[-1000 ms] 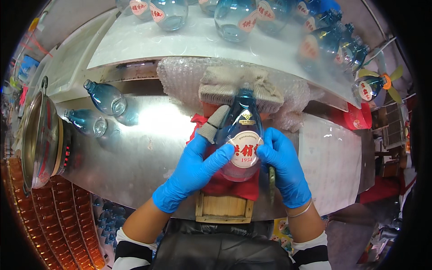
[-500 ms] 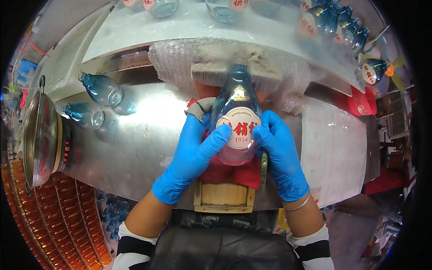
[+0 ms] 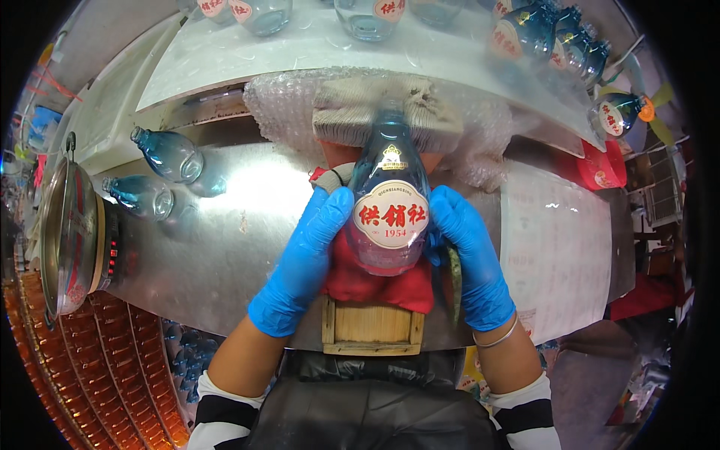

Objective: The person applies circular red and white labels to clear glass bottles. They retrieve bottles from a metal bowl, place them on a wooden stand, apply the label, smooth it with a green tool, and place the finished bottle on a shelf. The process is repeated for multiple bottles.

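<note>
A blue glass bottle [image 3: 391,165] with a round cream label in red lettering lies tilted, base toward me and neck away. Under it are a red cloth [image 3: 346,271] and a wooden frame [image 3: 373,326]. My blue-gloved left hand [image 3: 306,251] grips the bottle's left side, its thumb at the label's edge; its fingers are partly hidden behind the glass. On the other side, my gloved right hand [image 3: 466,251] holds the bottle too. A thin greenish strip [image 3: 454,285] hangs by the right palm. The neck rests against a ribbed knit pad [image 3: 341,120].
Two blue bottles [image 3: 169,154] lie at left on the metal table [image 3: 217,277], near a round metal pan [image 3: 71,232]. Bubble wrap [image 3: 277,105] and a white shelf [image 3: 300,49] with labelled bottles stand beyond. A white sheet [image 3: 555,255] and a red container [image 3: 602,166] are at right.
My thumbs have slid outward from the label to its edges, so the whole label shows. The bottle has shifted slightly left. The greenish strip has swung a little right.
</note>
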The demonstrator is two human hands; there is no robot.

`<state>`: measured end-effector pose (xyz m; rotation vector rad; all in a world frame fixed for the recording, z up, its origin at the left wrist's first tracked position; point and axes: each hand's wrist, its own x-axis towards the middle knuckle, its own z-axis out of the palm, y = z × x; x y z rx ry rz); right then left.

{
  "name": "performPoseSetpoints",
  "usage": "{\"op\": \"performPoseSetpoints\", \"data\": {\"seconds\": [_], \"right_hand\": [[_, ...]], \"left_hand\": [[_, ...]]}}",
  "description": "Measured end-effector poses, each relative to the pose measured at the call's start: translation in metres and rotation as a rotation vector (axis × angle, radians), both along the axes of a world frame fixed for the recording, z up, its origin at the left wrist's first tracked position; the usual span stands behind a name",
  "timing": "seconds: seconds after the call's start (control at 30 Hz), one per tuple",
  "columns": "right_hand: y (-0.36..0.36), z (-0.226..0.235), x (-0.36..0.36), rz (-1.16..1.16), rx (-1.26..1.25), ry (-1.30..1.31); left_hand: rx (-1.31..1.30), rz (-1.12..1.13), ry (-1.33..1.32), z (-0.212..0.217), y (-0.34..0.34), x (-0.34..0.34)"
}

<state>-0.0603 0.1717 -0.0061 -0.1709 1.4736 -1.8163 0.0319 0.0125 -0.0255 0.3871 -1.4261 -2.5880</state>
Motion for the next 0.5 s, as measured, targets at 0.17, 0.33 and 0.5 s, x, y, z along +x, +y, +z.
{"op": "performPoseSetpoints", "data": {"seconds": [0.17, 0.33, 0.5], "right_hand": [[-0.007, -0.005, 0.000, -0.021, 0.110, 0.126], [-0.005, -0.002, -0.001, -0.007, 0.111, 0.110], [-0.005, 0.003, -0.001, 0.001, 0.090, 0.059]], "left_hand": [[-0.096, -0.004, -0.078, 0.006, 0.007, -0.006], [0.003, -0.015, -0.089, -0.003, 0.004, -0.003], [0.040, -0.017, -0.077, -0.009, 0.000, -0.001]]}}
